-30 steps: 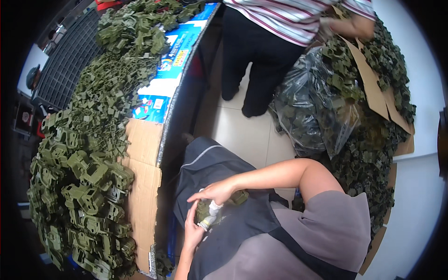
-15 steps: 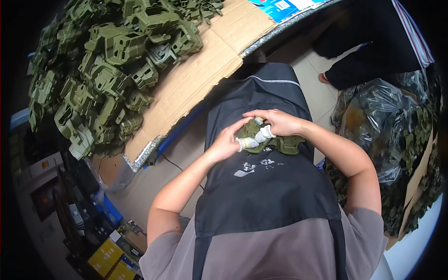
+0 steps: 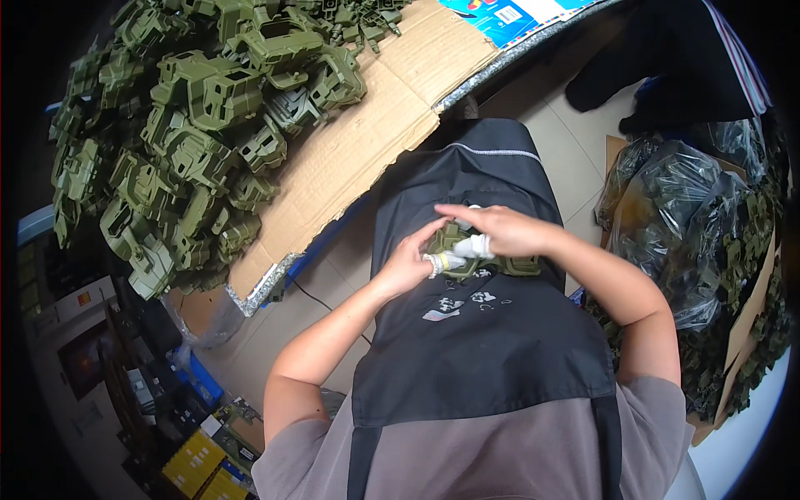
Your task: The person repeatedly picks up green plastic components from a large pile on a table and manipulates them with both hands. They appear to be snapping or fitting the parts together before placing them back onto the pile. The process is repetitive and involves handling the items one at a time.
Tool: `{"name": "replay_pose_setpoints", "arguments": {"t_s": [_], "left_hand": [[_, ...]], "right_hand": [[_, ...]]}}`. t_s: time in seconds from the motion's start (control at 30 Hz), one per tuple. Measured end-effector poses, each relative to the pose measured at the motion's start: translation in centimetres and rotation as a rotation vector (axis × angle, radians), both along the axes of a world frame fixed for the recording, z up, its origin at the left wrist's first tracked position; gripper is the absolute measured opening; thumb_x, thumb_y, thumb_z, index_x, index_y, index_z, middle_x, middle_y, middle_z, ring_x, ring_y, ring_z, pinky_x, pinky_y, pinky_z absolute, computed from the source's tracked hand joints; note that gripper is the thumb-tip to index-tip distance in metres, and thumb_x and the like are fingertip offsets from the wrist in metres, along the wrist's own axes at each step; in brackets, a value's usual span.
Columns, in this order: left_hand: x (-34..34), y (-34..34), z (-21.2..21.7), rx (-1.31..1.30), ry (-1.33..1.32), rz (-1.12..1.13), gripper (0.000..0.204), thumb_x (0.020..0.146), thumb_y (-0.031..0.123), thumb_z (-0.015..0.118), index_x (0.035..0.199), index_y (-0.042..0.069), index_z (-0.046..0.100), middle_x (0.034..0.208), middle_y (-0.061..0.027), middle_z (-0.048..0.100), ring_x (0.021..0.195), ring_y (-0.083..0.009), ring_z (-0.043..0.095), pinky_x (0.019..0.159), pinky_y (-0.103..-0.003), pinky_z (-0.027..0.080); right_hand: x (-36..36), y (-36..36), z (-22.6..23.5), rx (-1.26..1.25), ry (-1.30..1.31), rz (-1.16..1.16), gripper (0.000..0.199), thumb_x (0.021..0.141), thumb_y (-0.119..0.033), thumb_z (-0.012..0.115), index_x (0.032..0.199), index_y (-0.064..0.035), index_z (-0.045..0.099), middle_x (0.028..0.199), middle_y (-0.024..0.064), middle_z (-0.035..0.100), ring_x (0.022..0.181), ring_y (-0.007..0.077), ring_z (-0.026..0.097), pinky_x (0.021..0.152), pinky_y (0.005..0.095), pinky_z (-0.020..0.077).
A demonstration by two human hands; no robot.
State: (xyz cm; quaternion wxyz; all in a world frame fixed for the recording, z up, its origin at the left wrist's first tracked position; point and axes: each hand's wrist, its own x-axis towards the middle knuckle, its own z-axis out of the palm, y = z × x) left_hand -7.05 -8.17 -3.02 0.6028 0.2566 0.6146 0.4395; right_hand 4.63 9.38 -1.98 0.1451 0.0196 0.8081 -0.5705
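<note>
Over my lap I hold an olive-green moulded plastic toy vehicle part (image 3: 522,266), partly covered by my fingers. My left hand (image 3: 408,262) is closed on its left side, the thumb in a whitish finger cover pressing on the near edge. On the right, my right hand (image 3: 515,232) grips the same part from above. Whitish covers wrap its thumb and at least one finger, and its index finger stretches left toward my left fingertips. A black apron (image 3: 475,342) with a worn white print lies beneath the part.
At the upper left, a heap of green toy vehicle parts (image 3: 204,92) lies on a cardboard-covered table (image 3: 367,137). To the right stands a box of green parts with a clear plastic bag (image 3: 667,200). Another person's dark-trousered leg (image 3: 612,71) is at the upper right.
My right hand has tilted and shifted slightly to the right and down over the part. My left hand keeps its hold. The other person's foot has moved.
</note>
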Motion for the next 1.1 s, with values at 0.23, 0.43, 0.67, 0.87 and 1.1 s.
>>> {"name": "replay_pose_setpoints", "arguments": {"t_s": [0.23,0.43,0.67,0.87,1.1], "left_hand": [[0.7,0.2,-0.1,-0.028,0.298,-0.051,0.053,0.072,0.004,0.062,0.122,0.006,0.047,0.112,-0.0131,0.057,0.100,-0.0166,0.054,0.082,-0.027,0.042],[-0.1,2.0,1.2,0.315,0.336,0.075,0.069,0.075,0.004,0.059,0.135,0.007,0.024,0.134,-0.0151,0.032,0.125,-0.0221,0.030,0.099,-0.032,0.028],[2.7,6.5,3.0,0.462,-0.046,0.359,0.073,0.086,0.038,0.049,0.140,0.017,0.005,0.140,-0.0088,0.021,0.124,-0.0236,0.031,0.099,-0.036,0.029],[2.4,5.8,5.9,0.334,0.219,0.062,0.068,0.084,0.028,0.056,0.138,0.009,0.019,0.127,-0.0120,0.043,0.109,-0.0189,0.046,0.089,-0.028,0.038],[2.7,4.4,4.8,0.291,0.204,-0.119,0.057,0.080,0.005,0.057,0.132,0.007,0.033,0.122,-0.0101,0.049,0.104,-0.0154,0.049,0.086,-0.026,0.039]], "right_hand": [[0.2,0.8,-3.9,0.002,0.219,0.003,0.058,0.067,-0.008,0.061,0.123,-0.0088,0.045,0.107,0.0148,0.058,0.098,0.0276,0.056,0.081,0.0357,0.0448],[-0.8,2.8,0.6,0.013,0.103,-0.086,0.065,0.071,-0.011,0.062,0.131,-0.0133,0.036,0.100,0.0180,0.059,0.091,0.0326,0.057,0.076,0.0392,0.0434],[2.3,1.8,4.5,-0.183,0.508,-0.721,0.057,0.080,-0.013,0.060,0.130,-0.0092,0.034,0.125,0.0121,0.041,0.117,0.0226,0.039,0.093,0.0314,0.0367],[5.5,3.8,7.7,0.145,0.554,-0.400,0.071,0.071,-0.014,0.064,0.132,-0.0127,0.029,0.116,0.0162,0.044,0.108,0.0329,0.045,0.091,0.0369,0.0374],[7.9,3.1,6.9,-0.061,0.386,-0.317,0.076,0.054,0.008,0.047,0.127,-0.0123,0.041,0.098,0.0136,0.046,0.100,0.0335,0.046,0.086,0.0392,0.0358]]}}
